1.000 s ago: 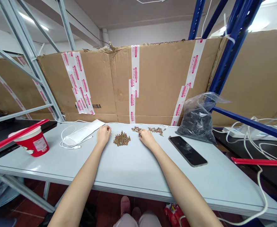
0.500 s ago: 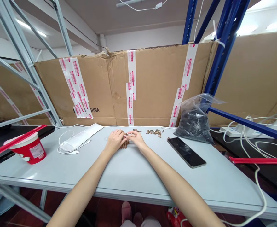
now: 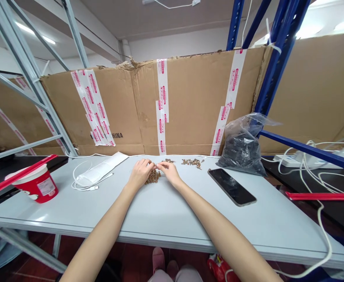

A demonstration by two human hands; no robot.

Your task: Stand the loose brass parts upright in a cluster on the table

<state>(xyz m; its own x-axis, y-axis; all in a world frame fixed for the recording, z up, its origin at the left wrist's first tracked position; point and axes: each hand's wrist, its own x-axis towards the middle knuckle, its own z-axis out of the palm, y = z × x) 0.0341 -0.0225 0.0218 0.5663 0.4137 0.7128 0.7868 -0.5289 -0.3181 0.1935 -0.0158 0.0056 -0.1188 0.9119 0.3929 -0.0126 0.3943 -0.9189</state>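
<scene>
Both of my hands meet over a pile of small brass-coloured metal pieces [image 3: 153, 177] on the pale table [image 3: 172, 219]. My left hand [image 3: 141, 171] is at the pile's left, its fingertips pinched together. From the other side my right hand [image 3: 170, 172] reaches in, thumb and fingers also pinched, close to the left fingertips. Whatever the fingers hold is too small to name. Just behind the right hand lies a little group of similar pieces [image 3: 169, 160]. Farther right is a loose spread of brass-coloured pieces [image 3: 192, 163].
A black phone [image 3: 232, 187] lies on the right, before a clear bag of dark contents [image 3: 242, 150]. To the left are a white pouch with a cable [image 3: 101, 170] and a red paper cup [image 3: 39, 184]. A cardboard wall [image 3: 195, 105] closes off the back.
My hands have drawn slightly apart at the fingertips, and more of the pile shows between them. The camera view has shifted a little.
</scene>
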